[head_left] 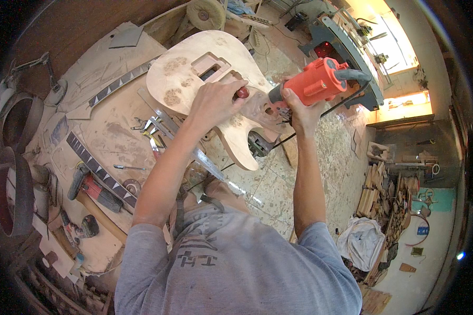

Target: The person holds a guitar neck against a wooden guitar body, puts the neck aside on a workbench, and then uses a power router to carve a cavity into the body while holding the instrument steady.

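A pale wooden electric guitar body (192, 50) with burl spots and routed cavities lies in front of me, its horn pointing toward me. On its right part stands a red trim router (315, 83) on a clear base plate (257, 107). My right hand (304, 111) wraps round the lower part of the router. My left hand (218, 100) is closed round a dark red knob (242, 92) beside the base, over the guitar body. The router's bit is hidden from me.
On the bench at left lie two guitar necks (97, 167) with inlaid fretboards, a steel ruler (207, 161), a red-black power tool (97, 191) and a cordless drill (81, 227). Sanding belts (13, 191) hang at far left. A grey machine (347, 58) stands at back right; wood scraps (376, 194) are stacked at right.
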`<state>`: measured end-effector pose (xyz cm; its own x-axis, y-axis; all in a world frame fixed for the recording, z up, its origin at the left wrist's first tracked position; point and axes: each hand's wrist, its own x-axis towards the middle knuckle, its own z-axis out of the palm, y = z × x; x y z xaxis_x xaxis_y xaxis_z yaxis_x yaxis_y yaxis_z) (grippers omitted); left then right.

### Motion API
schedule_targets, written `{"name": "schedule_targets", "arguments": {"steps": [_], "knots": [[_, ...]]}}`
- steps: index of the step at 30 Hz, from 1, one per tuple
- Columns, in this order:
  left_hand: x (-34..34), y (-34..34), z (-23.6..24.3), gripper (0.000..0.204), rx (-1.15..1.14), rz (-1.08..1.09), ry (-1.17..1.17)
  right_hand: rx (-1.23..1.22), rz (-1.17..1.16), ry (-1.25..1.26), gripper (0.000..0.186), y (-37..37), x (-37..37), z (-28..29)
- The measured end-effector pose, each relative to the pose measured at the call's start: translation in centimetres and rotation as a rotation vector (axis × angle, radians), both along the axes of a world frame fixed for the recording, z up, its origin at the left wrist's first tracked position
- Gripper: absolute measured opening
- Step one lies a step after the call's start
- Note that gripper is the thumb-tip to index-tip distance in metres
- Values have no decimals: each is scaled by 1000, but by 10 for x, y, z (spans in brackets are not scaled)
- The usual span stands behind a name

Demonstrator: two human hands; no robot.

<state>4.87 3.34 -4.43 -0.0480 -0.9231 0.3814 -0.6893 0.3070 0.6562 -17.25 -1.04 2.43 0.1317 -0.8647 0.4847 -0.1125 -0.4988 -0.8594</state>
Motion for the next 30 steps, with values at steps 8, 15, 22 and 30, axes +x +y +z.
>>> {"name": "schedule_targets", "arguments": {"steps": [8, 15, 22, 30], "knots": [[-2, -3, -6, 41, -38, 22, -10, -5, -13, 21, 72, -4, -4, -1], [-1, -2, -2, 40, -38, 7, 18, 3, -20, 11, 73, -4, -6, -2], [-1, -1, 0, 38, -1, 12, 1, 15, 8, -29, 72, -1, -3, 1], [0, -2, 8, 28, 80, -5, 19, 66, -30, -1, 74, 3, 0, 3]]}}
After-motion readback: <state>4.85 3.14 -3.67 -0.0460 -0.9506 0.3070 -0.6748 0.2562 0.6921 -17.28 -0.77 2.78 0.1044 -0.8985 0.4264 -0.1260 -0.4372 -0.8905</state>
